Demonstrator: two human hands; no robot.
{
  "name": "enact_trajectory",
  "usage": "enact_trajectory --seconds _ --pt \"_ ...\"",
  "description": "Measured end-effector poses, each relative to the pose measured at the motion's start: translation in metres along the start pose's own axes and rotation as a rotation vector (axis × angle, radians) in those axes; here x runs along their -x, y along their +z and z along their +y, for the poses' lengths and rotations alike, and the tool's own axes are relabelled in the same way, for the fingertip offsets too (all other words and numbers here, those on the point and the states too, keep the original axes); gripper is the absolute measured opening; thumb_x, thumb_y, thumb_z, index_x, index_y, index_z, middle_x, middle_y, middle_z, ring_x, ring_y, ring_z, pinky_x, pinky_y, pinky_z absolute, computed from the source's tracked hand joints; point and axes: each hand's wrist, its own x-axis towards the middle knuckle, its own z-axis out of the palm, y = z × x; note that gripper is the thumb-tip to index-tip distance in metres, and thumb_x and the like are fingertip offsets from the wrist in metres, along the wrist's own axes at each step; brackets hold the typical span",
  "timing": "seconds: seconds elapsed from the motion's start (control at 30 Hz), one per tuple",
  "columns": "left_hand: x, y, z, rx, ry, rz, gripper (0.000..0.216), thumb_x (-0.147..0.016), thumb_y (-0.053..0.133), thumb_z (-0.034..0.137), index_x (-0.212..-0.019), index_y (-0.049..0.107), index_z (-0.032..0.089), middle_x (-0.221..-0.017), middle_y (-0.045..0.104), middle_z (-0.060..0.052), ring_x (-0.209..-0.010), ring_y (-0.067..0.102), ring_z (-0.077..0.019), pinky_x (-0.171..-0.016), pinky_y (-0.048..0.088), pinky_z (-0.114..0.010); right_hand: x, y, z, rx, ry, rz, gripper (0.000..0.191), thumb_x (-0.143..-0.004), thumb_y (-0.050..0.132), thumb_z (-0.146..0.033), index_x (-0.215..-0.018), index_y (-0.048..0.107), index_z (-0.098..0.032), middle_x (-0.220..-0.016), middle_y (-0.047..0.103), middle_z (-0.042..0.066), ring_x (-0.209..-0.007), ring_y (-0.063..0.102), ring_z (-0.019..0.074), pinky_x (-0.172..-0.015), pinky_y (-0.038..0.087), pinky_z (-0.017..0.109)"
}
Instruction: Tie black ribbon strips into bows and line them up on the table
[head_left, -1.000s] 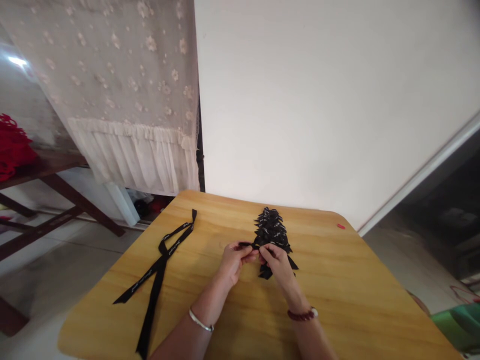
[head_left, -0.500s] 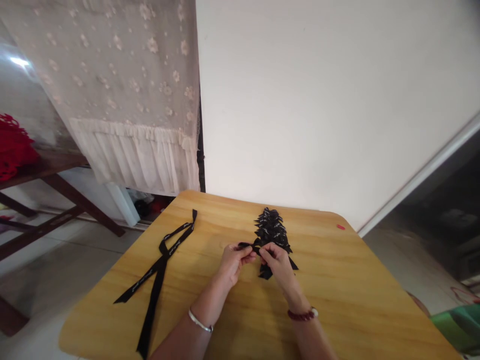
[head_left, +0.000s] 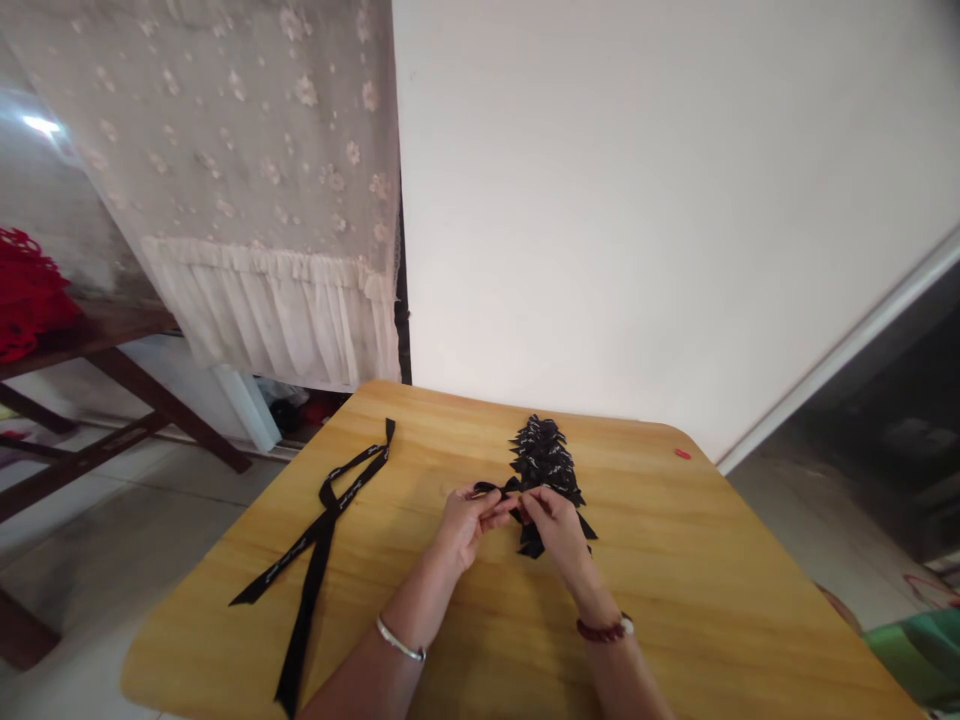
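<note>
A looped black ribbon (head_left: pixel 487 488) is pinched between the fingertips of my left hand (head_left: pixel 469 522), above the middle of the table. My right hand (head_left: pixel 551 517) is closed at the ribbon's right side, its fingertips pinching it close to the left fingers. Just behind and beneath my right hand lies a cluster of black ribbon bows (head_left: pixel 541 455) with white lettering, laid in rows. Part of that cluster is hidden by the hand. To the left, a long black ribbon (head_left: pixel 330 515) with white print lies crossed over itself.
The wooden table (head_left: pixel 660 590) stands against a white wall (head_left: pixel 637 200). A small red piece (head_left: pixel 682 454) lies near its far right corner. At the left hang a lace curtain (head_left: pixel 277 200) and, beyond, a dark bench (head_left: pixel 127 365) holding red material (head_left: pixel 30 295).
My left fingers have extended slightly toward the right hand, and the ribbon loop between the hands looks more open. The bows and the long ribbon lie as before.
</note>
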Motion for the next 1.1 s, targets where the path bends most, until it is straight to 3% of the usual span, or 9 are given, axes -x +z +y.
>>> enact_trajectory --seconds 0.17,0.37,0.57,0.77,0.97,1.1 --pt "0.000 0.001 -0.003 -0.065 0.029 0.007 0.012 -0.059 0.067 0.007 -0.065 0.057 0.008 -0.068 0.067 -0.010 -0.065 0.065 -0.0203 -0.051 0.051 -0.022 0.000 -0.003 -0.005 -0.173 0.029 0.149 0.030 -0.073 0.048 -0.044 -0.076 0.058 -0.016 -0.065 0.062 0.004 -0.062 0.057 0.0167 -0.053 0.041 0.024" --pt "-0.002 -0.001 -0.007 -0.111 0.055 -0.029 0.016 -0.056 0.069 0.008 -0.066 0.057 0.009 -0.063 0.066 -0.009 -0.063 0.065 -0.0209 -0.052 0.051 -0.024 0.003 -0.004 -0.010 -0.138 0.093 0.148 0.037 -0.075 0.043 -0.048 -0.060 0.053 -0.017 -0.057 0.058 0.002 -0.055 0.053 0.0147 -0.050 0.037 0.023" --pt "-0.002 -0.002 -0.010 -0.228 0.023 -0.107 0.014 -0.059 0.066 0.012 -0.071 0.059 0.009 -0.067 0.067 -0.010 -0.060 0.064 -0.0193 -0.047 0.050 -0.022 0.002 -0.002 -0.007 -0.015 0.048 0.082 0.032 -0.072 0.049 -0.035 -0.046 0.039 -0.019 -0.045 0.041 -0.005 -0.046 0.041 0.0105 -0.045 0.030 0.022" --pt "-0.001 0.000 -0.007 -0.132 -0.018 -0.059 0.009 -0.061 0.064 0.008 -0.064 0.056 0.010 -0.062 0.066 -0.008 -0.057 0.064 -0.0172 -0.045 0.050 -0.020 0.000 -0.003 -0.005 -0.193 0.126 0.136 0.030 -0.073 0.047 -0.039 -0.052 0.041 -0.019 -0.049 0.044 -0.004 -0.049 0.045 0.0112 -0.046 0.034 0.021" --pt "-0.003 -0.004 -0.003 -0.014 -0.069 -0.050 0.005 -0.064 0.062 0.005 -0.066 0.058 0.008 -0.062 0.066 -0.008 -0.057 0.064 -0.0145 -0.048 0.050 -0.017 0.004 -0.007 -0.014 -0.303 -0.052 0.029 0.015 -0.071 0.051 -0.024 -0.085 0.055 -0.019 -0.079 0.058 0.001 -0.072 0.053 0.0136 -0.065 0.042 0.023" --pt "-0.001 -0.004 -0.002 -0.008 -0.101 -0.067 0.004 -0.066 0.061 0.004 -0.066 0.058 0.007 -0.060 0.066 -0.007 -0.055 0.064 -0.0142 -0.047 0.049 -0.016 0.004 -0.006 -0.014 -0.218 -0.117 -0.022 0.015 -0.070 0.050 -0.018 -0.083 0.058 -0.019 -0.084 0.059 0.002 -0.080 0.054 0.0157 -0.067 0.043 0.025"
